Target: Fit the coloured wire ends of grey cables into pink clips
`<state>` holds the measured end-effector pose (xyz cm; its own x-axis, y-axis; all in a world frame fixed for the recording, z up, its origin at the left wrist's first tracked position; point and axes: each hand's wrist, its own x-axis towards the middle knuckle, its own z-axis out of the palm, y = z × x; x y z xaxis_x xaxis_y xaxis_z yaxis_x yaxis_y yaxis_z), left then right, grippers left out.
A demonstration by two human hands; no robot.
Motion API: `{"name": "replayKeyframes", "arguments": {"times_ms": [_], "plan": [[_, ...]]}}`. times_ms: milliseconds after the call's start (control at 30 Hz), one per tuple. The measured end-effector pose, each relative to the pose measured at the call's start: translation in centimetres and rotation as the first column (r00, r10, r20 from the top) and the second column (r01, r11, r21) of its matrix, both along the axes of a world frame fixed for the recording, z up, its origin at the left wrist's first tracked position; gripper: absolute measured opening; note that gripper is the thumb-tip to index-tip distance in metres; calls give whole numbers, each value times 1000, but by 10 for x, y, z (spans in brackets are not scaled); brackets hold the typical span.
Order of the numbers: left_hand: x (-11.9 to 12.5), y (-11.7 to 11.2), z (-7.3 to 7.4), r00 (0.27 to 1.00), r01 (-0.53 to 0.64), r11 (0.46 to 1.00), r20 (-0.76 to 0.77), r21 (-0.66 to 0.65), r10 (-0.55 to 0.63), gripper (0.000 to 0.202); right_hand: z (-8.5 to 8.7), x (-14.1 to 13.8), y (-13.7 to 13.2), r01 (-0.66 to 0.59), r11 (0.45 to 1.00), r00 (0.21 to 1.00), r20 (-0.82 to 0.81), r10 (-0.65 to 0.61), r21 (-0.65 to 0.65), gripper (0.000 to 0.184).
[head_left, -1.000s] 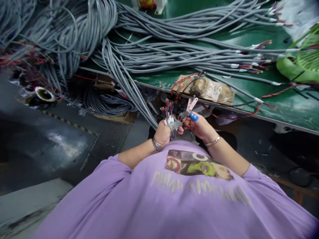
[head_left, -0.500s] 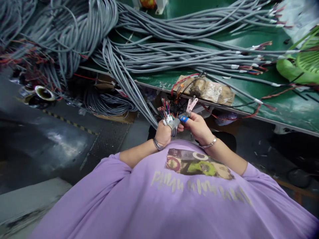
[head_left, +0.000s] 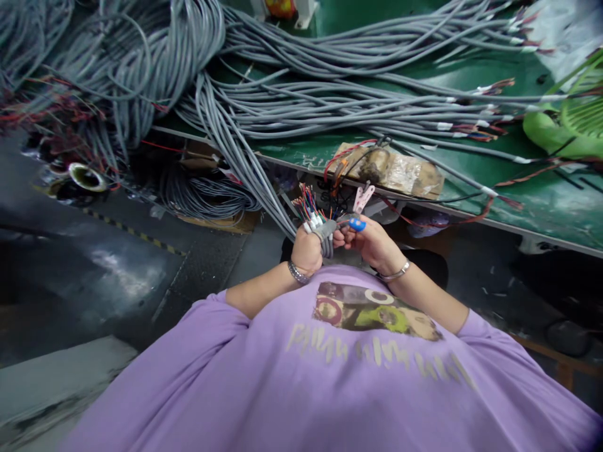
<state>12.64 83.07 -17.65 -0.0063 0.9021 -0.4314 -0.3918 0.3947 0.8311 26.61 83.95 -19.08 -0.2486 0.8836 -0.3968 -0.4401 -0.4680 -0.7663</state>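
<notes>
My left hand is closed around a bundle of grey cables that comes down from the bench. Thin coloured wires with white bands at their base stick up out of that fist. A grey piece, seemingly a cable end, bends across the bundle toward my right hand. The fingers of my right hand are pinched together on it, and a blue wrap covers part of one finger. Just beyond that hand is a pink clip, apparently at the bench edge. My fingers partly hide the contact.
Long grey cables lie across the green bench, with thick coils at the left. A taped block sits at the front edge. A green fan-like object stands at the right. More coiled cable lies below the bench.
My right hand's fingers have curled in closer to the bundle, and the blue-wrapped finger has shifted slightly right. The wires in my left hand lean a little more to the left.
</notes>
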Motion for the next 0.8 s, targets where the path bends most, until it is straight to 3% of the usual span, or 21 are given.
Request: {"name": "replayKeyframes", "arguments": {"times_ms": [200,600,800], "plan": [[0,-1,-3,1000,6,1000,-2,15,-6,37,-3,-5,-3,68,992,994,76,-76,104,35],[0,0,1,1000,-14,1000,9,13,14,38,-2,3,-5,-19,1000,999,32,19,0,30],[0,-1,6,995,88,994,42,60,-90,34,0,22,20,91,989,988,-113,-104,-115,38]]}}
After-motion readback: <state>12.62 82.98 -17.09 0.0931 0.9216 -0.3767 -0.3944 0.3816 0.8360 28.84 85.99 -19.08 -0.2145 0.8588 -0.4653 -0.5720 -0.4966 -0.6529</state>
